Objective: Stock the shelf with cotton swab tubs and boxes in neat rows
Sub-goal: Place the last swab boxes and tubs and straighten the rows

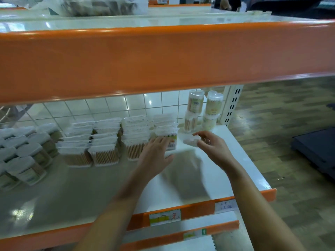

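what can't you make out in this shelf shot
- Item at right hand: motion-blurred white shape, identity and grip unclear.
- Price tag writing: blurred.
- Front box of swabs: partly covered by left hand.
- Heart-shaped tubs: cut off by left edge.

The shelf (241,160) has open white surface along its front edge and toward its right front corner. Rows of swab boxes (134,140) and tubs (27,156) fill the back from the left end past the middle. Stacked tall tubs (201,111) block the right back corner. The orange upper shelf edge (163,58) overhangs, limiting reach from above.
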A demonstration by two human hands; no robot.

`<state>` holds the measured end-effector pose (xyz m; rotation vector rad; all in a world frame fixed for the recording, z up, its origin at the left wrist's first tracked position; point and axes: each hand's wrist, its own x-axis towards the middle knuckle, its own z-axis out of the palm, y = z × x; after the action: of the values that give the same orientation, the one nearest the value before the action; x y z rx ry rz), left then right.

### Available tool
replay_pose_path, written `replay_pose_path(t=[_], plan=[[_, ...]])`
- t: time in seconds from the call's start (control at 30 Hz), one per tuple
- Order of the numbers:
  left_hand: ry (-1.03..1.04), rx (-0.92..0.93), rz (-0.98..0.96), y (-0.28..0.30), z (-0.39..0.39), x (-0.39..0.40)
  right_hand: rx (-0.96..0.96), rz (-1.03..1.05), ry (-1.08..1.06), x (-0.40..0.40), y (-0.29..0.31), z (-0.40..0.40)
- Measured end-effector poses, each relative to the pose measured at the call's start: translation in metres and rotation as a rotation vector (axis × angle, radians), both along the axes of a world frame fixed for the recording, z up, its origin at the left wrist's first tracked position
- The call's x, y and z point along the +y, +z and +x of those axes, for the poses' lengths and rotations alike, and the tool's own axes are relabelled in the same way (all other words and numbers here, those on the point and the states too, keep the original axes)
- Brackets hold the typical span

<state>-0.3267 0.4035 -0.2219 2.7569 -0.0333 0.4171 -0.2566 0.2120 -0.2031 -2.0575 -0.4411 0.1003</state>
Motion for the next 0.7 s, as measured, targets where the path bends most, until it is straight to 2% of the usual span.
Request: replay_pose_path(t=[0.1, 0.2, 0.3, 0.7], plan=[[-0.029, 0.025, -0.095, 0.008, 0.003, 0.0, 0.143, 0.202, 0.105, -0.003, 0.01, -0.009], [-0.057, 0.064, -0.253, 0.013, 0.003, -0.001, 0.231, 0.292, 0.208, -0.003, 0.013, -0.018], [-0.082, 0.057, -0.318, 0.015, 0.002, -0.001, 0.263, 0.296, 0.241, 0.001, 0.012, -0.023], [-0.054, 0.096, -0.313, 0.032, 0.0, 0.013, 0.315, 0.269, 0.248, 0.004, 0.007, -0.019]])
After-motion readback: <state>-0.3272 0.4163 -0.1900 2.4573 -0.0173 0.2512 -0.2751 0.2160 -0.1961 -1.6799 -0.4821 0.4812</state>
